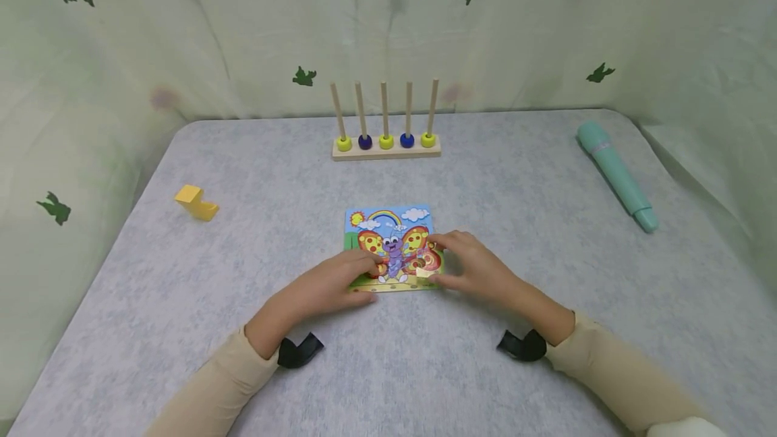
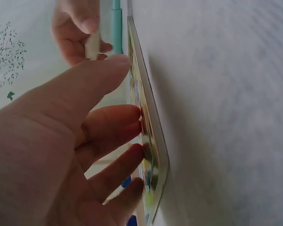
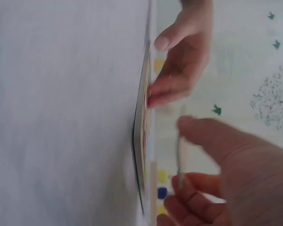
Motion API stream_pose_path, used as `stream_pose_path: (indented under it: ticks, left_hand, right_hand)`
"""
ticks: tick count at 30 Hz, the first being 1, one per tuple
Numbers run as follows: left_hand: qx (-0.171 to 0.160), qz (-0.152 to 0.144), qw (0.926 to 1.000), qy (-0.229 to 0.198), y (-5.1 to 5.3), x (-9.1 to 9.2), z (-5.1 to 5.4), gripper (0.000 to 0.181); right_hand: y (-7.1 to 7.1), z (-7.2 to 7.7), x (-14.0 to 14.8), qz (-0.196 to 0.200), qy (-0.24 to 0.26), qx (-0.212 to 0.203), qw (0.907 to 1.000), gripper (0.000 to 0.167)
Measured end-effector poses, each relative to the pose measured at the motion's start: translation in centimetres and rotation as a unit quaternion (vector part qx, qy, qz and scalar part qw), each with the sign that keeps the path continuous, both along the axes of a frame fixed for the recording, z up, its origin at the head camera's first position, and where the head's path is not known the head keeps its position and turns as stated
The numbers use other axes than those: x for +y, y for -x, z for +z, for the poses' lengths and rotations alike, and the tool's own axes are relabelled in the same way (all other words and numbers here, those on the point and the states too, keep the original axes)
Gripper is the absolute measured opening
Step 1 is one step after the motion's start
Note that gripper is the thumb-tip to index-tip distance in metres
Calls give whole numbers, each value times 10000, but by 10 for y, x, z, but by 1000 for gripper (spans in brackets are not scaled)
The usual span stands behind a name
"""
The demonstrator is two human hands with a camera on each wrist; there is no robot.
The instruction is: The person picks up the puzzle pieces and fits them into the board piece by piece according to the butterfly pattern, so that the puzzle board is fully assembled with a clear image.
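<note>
A butterfly jigsaw puzzle (image 1: 388, 218) lies flat on the table, its board seen edge-on in both wrist views. My left hand (image 1: 335, 282) is at its lower left; the left wrist view shows the fingertips (image 2: 136, 153) touching the picture, with the thumb raised off it. On the right side, my right hand (image 1: 479, 268) pinches a thin puzzle piece (image 3: 182, 157) between thumb and fingers. That piece is held just above the board, apart from it in the right wrist view. Fingers partly cover the picture's lower corners.
Behind the puzzle stands a wooden peg stand (image 1: 388, 152) with yellow and blue beads. A yellow block-shaped toy (image 1: 195, 203) lies at the left, and a teal toy microphone (image 1: 618, 174) at the right. A pale curtain (image 1: 243, 32) hangs behind the table.
</note>
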State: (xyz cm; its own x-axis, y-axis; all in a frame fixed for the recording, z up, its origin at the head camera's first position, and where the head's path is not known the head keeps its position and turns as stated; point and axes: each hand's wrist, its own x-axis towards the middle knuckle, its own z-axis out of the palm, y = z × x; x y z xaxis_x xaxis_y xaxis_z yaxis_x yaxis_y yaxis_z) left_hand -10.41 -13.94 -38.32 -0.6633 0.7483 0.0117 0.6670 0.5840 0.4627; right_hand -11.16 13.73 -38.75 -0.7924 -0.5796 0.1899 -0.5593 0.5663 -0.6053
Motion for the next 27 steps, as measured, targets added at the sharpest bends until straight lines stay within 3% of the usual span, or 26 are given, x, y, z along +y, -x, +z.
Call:
stream_pose_path:
  ticks: [7,14,19,24,27]
  left_hand:
    - [591,-170,9972,419,-2,6,-1,51]
    - [1471,-469,9838,912,-3,14,-3,52]
    - [1589,-482,9810,998,-7,17,2,44]
    - [1634,-504,9783,1168,-8,18,4,38]
    - [1592,-481,9791,1167,-8,17,4,38]
  right_hand:
    - [6,-15,-13,139,-413,147,9989,57]
    - [9,-14,-16,198,-355,-335,9986,51]
    - [11,-13,-18,259,-438,-342,9981,52]
    - [12,-9,-19,273,-862,-98,9959,52]
    - [11,-7,-19,384,-1132,-153,9927,55]
